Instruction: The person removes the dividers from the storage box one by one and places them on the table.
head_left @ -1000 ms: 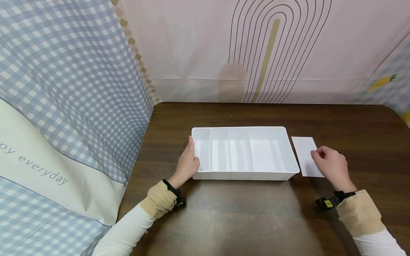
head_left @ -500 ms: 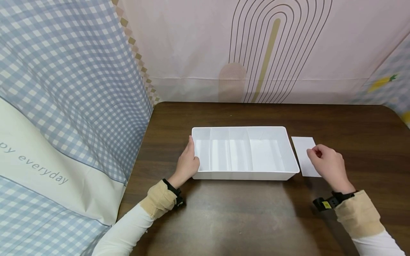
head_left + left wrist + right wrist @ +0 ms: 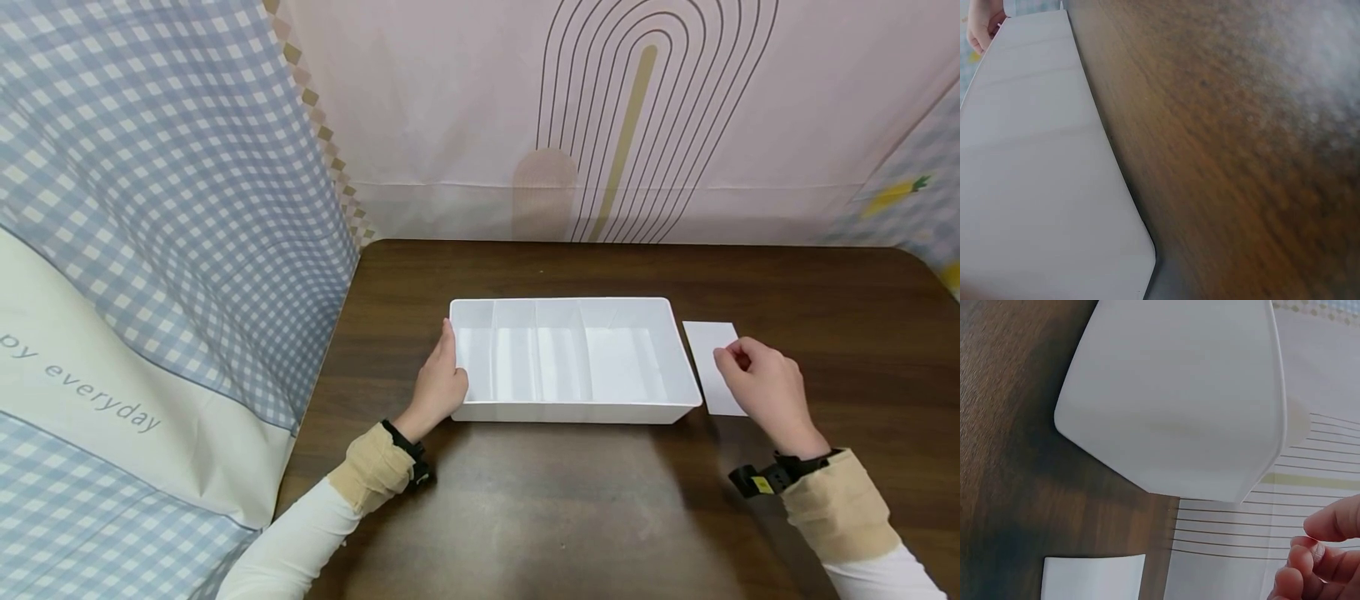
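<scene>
A white tray [image 3: 566,412] with compartments stands on the dark wooden table. My left hand [image 3: 437,379] grips its left end, fingers along the outer wall and thumb at the rim near the front corner. In the left wrist view, the tray's long front wall [image 3: 1041,187] fills the left side. A white rectangular card [image 3: 708,342] lies just right of the tray. Over the card's right part is my right hand [image 3: 768,387], fingers curled and thumb close to the index finger. In the right wrist view, these curled fingers [image 3: 1329,562] show nothing held between them.
Brown wooden table [image 3: 555,517] extends around the tray, its rounded back edge close to a pale patterned cloth [image 3: 450,125]. On the left hangs a blue checked cloth [image 3: 187,167]. A black wrist camera strap is on each wrist.
My right hand has drifted slightly left over the card, covering more of its middle and uncovering some of its right edge. The left hand and tray have stayed in place.
</scene>
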{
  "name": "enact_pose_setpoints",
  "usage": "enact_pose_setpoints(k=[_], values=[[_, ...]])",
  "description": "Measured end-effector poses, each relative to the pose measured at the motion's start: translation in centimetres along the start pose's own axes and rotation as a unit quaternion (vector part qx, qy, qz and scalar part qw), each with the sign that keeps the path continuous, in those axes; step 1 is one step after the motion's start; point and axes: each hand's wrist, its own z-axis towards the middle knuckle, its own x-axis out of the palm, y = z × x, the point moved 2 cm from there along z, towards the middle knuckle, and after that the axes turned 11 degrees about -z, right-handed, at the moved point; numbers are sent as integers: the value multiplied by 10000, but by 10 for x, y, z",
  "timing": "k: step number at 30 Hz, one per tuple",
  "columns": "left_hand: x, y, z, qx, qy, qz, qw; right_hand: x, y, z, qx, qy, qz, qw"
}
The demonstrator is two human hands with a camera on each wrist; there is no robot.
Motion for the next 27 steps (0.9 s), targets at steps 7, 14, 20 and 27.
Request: enact_pose_setpoints(k=[7, 14, 20, 27], values=[[0, -1, 0, 10, -12, 6, 10000, -1, 9, -3, -152, -168, 45, 9997], [0, -1, -1, 92, -65, 37, 9999, -2, 19, -4, -308, -321, 47, 9990], [0, -1, -1, 127, -56, 18, 9999, -2, 27, -4, -369, -350, 72, 9987], [0, 0, -1, 83, -48, -15, 10000, 1, 34, -4, -418, -384, 66, 9984]])
